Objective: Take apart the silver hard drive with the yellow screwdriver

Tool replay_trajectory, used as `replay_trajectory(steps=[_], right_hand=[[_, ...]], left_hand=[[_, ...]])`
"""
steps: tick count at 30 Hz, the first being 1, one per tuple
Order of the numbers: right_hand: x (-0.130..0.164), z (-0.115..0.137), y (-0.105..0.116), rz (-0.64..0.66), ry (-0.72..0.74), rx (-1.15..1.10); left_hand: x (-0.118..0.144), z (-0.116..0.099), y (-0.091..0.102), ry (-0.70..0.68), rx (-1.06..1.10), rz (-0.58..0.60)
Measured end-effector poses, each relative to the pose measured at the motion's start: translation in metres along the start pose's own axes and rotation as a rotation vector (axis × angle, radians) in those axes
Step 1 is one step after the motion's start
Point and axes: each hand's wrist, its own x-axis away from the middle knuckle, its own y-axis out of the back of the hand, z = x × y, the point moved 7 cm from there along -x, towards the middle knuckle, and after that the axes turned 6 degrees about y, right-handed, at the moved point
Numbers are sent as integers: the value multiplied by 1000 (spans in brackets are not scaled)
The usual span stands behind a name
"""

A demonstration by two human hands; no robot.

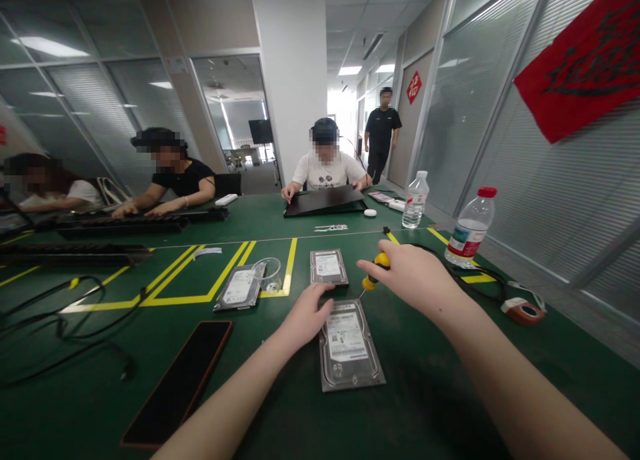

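Observation:
A hard drive (351, 357) lies label up on the green table in front of me. My left hand (309, 313) rests at its far left corner, thumb and fingers apart, touching its edge. In my right hand (407, 270) is a yellow and black screwdriver (375, 271), its handle wrapped by my fingers. The screwdriver is tilted, and its tip meets the far right corner of the drive; a screw there is too small to make out. Just beyond lies a second hard drive (327, 265). A third hard drive (240, 287) sits to the left, beside a small clear cup (273, 283).
A dark phone (180, 380) lies at the near left, with black cables (95, 327) beyond it. At the right stand two water bottles (470, 230) (415, 200) near a brown and white object (523, 310). Across the table (280, 393), a person (325, 170) holds a black panel.

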Motion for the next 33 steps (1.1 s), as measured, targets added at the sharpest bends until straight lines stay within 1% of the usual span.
replay_trajectory(steps=[1,4,6,8,9,11,14,17,19,23,26,29,30,33], right_hand=[[0,-1,1,-1,-10,16],[1,-2,1,-3,-32,20],[0,-2,1,3,-40,8],[0,-3,1,9,-44,-2],[0,-4,0,14,-42,-9],[-1,-5,0,29,-35,-30],[-1,-8,0,58,-30,-67],[-1,-10,0,83,-24,-101],[-1,-9,1,96,-9,-119],[2,-11,11,83,-20,-130],[6,-15,25,3,-38,-180],[11,-18,37,-86,-61,-224],[12,-18,39,-101,-64,-230],[13,-14,40,-102,-51,-235]], left_hand=[[0,1,3,31,-82,34],[4,10,11,170,-356,202],[8,12,17,231,-450,269],[12,11,22,252,-474,309],[14,11,22,269,-479,350],[21,12,18,310,-468,485],[33,12,5,366,-412,734],[42,8,-5,372,-361,907],[42,4,-8,317,-350,935],[37,-5,-6,156,-406,881],[37,-5,-3,150,-385,912],[38,-7,-5,144,-245,967],[37,-7,-7,141,-215,960],[31,-8,-15,151,-189,860]])
